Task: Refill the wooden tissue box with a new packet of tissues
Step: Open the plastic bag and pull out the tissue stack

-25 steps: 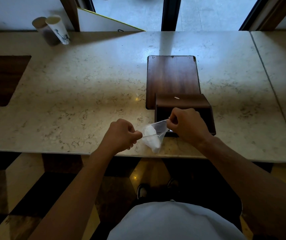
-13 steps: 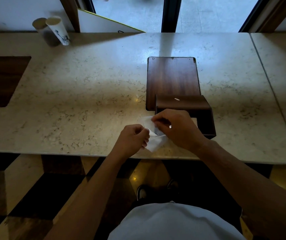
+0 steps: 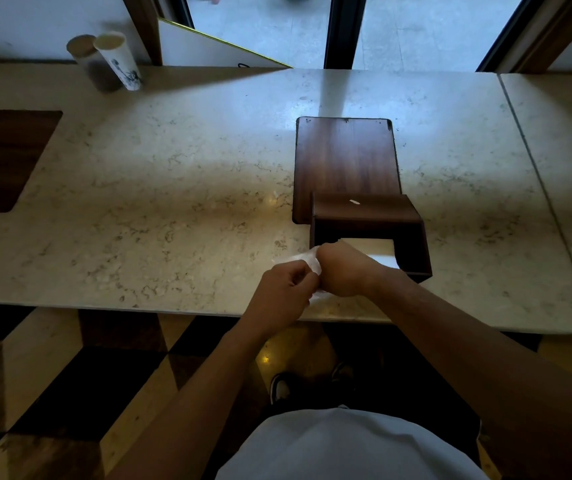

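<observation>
The dark wooden tissue box (image 3: pixel 367 216) stands open near the front of the marble counter (image 3: pixel 173 202), with a white stack of tissues (image 3: pixel 380 252) showing inside it. Its flat wooden lid (image 3: pixel 345 161) lies just behind it. Left of the box, my left hand (image 3: pixel 283 289) and my right hand (image 3: pixel 343 270) are pressed together, both closed on a crumpled clear plastic wrapper (image 3: pixel 303 263). Only a small bunch of the wrapper sticks out between the fingers.
Two paper cups (image 3: pixel 116 60) stand at the back left of the counter. A dark wooden inset (image 3: pixel 4 157) sits at the left. A seam (image 3: pixel 537 174) divides the counter at the right. Glass doors lie behind, and patterned floor and my shoes below.
The stretched-out wrapper has been gathered and crumpled between both hands, which came together and shifted left of the box. The tissues inside the box now show.
</observation>
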### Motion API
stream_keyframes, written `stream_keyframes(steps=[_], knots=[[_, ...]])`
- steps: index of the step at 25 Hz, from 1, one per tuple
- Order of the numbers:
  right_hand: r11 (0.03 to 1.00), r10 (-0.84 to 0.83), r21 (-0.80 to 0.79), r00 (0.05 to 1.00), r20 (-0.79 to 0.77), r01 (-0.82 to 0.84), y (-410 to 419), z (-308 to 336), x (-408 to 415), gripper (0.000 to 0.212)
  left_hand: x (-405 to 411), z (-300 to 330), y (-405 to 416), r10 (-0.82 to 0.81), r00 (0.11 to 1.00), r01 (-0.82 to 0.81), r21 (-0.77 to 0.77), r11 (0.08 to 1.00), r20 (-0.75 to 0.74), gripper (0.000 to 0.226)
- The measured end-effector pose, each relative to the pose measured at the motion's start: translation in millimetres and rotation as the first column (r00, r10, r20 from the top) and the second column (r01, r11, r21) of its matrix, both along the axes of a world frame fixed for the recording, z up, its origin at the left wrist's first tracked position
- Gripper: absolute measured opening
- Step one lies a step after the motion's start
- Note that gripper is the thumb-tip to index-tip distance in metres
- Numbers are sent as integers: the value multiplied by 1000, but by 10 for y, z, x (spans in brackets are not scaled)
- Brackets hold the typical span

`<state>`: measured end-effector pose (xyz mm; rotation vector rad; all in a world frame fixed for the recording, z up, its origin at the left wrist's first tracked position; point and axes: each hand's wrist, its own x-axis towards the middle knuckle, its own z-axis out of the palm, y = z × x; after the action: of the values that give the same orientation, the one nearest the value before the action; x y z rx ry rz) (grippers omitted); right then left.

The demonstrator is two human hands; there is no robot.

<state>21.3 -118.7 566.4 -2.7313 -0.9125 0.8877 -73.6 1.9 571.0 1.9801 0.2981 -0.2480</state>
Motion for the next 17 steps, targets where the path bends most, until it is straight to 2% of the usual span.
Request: stream_keyframes(steps=[2,4,6,7,8,9,10,11,12,13,15,17], knots=[[999,-43,20,999,18,43,-13,-60,-25,18,-13,-23,-34,-12,1000,12,16,1000,4,28],[995,-77,71,995,60,72,-37,-107,-63,17,-35,-87,-63,10,1000,-10,-12,1000,6,36],[981,-130,154,989,71,118,-73,-150,-109,24,-60,-223,-80,153,987,-157,-87,984,-50,52],[964,-186,204,981,54,172,-99,-164,-141,31,-61,-332,-71,259,954,-280,-145,949,-152,60],[941,-242,254,969,46,223,-128,-175,-173,37,-52,-444,-48,336,884,-415,-217,883,-324,64],[922,-275,297,960,54,248,-158,-190,-205,43,-37,-546,-20,344,777,-553,-310,774,-527,67],[911,-285,332,956,73,246,-187,-205,-232,46,-18,-623,12,283,660,-679,-391,621,-696,70],[904,-280,361,955,95,229,-212,-224,-256,47,10,-699,39,196,567,-775,-438,455,-800,75],[897,-277,385,955,105,218,-230,-241,-277,46,45,-772,59,134,517,-828,-455,327,-845,80],[886,-286,405,953,102,223,-246,-253,-294,43,89,-830,71,107,510,-841,-468,272,-853,88],[862,-334,425,940,68,275,-278,-245,-310,31,173,-908,45,133,528,-828,-473,300,-839,103],[813,-385,451,921,-57,368,-342,-230,-300,36,205,-938,0,219,533,-812,-421,404,-817,106]])
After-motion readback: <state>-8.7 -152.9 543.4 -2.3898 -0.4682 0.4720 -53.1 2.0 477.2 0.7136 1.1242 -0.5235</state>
